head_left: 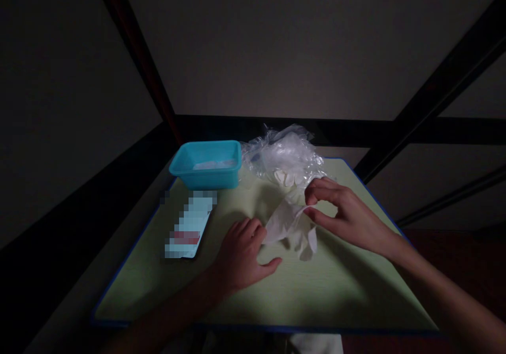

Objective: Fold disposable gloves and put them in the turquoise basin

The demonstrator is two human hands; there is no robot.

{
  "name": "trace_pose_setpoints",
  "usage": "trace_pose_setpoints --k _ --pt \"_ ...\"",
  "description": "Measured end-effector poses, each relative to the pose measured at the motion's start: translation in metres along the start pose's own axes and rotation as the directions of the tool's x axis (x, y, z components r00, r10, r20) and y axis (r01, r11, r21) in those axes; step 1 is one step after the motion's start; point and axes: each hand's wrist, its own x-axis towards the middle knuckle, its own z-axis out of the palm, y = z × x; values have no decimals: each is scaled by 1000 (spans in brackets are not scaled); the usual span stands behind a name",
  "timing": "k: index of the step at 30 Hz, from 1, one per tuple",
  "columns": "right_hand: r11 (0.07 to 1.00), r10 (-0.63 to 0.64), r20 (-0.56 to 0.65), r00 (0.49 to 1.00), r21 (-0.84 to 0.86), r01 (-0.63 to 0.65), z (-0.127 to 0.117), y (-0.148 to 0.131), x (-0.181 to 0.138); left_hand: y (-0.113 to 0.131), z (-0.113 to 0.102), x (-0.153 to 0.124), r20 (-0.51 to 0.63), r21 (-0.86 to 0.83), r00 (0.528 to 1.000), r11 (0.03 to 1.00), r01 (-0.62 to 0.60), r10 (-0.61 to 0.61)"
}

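Fabric [282,221], white, thin and glove-like, hangs between a person's two hands above the middle of a dim desk [348,285]. Its long axis runs roughly crosswise, from the fingers of the left hand [243,254] up to the right hand [343,209], slanting away from the person toward the right; loose, finger-like ends droop toward the near edge. The right grip pinches its upper edge between thumb and forefinger. The left grip has its thumb spread and fingers bent at the other end; whether they clasp it, this onlooker cannot tell.

Just beyond, a crumpled, glossy clear plastic bag [290,146] stands between the work and the wall [272,53], with rounded white pieces [285,177] at its near side. Beside it sits a smooth blue rectangular tub [211,177], flared at the rim, white material [213,165] inside. A lit, slab-shaped phone [193,222] lies slantwise left of the hands, near the tub.
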Motion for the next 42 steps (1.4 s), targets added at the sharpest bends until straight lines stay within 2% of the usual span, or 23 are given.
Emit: trace_pose_setpoints --k 2,4,7,10,13,18,21,26,29,31,35,42 --pt "997 24 -5 1000 78 -23 -3 -8 6 6 -6 10 -104 -55 994 998 16 -21" --pt "984 66 40 997 161 -71 -4 -13 10 14 -10 20 -192 -144 980 989 18 -46" --pt "958 113 150 982 247 -148 -2 -16 13 23 -13 32 -271 -302 960 953 -11 -75" --pt "940 132 227 965 279 -194 -3 -14 13 25 -14 38 -326 -374 943 925 -61 -70" --pt "925 141 285 948 302 -228 -8 -10 12 19 -16 41 -303 -419 952 903 -92 -43" --pt "886 119 348 930 385 -258 -18 0 11 6 -31 46 -116 -590 993 806 -40 -35" --pt "866 111 324 939 433 -252 -22 0 14 6 -38 50 -72 -639 994 769 19 -84" --pt "909 76 249 966 380 -169 -18 -9 20 16 -35 63 -212 -661 959 751 2 -190" --pt "938 56 197 979 327 -120 -15 -15 20 19 -34 71 -259 -662 957 746 -79 -129" --pt "945 55 163 985 311 -104 -14 -17 19 19 -35 74 -252 -671 963 734 -105 -93" --pt "951 81 46 996 297 -91 -13 -19 16 17 -38 71 -204 -683 975 726 -74 -93" --pt "889 175 -170 970 450 -81 -3 -17 21 9 -19 67 -127 -512 978 855 80 -168"
